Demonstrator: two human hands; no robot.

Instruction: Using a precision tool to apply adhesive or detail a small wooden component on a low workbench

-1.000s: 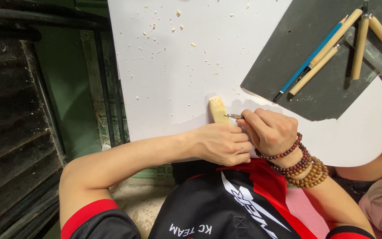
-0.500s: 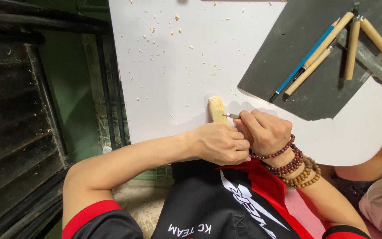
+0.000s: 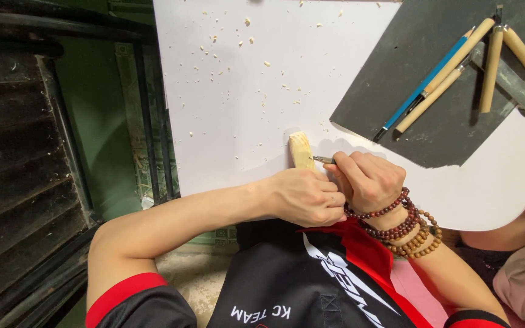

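One wood piece (image 3: pixel 301 150), held by left hand (image 3: pixel 307 197); right hand (image 3: pixel 367 180) grips one blade (image 3: pixel 322 160).

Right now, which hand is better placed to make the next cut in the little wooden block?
Probably the right hand: it grips the carving tool with the metal tip at the wooden block. The left hand has no tool; it steadies the block on the white board.
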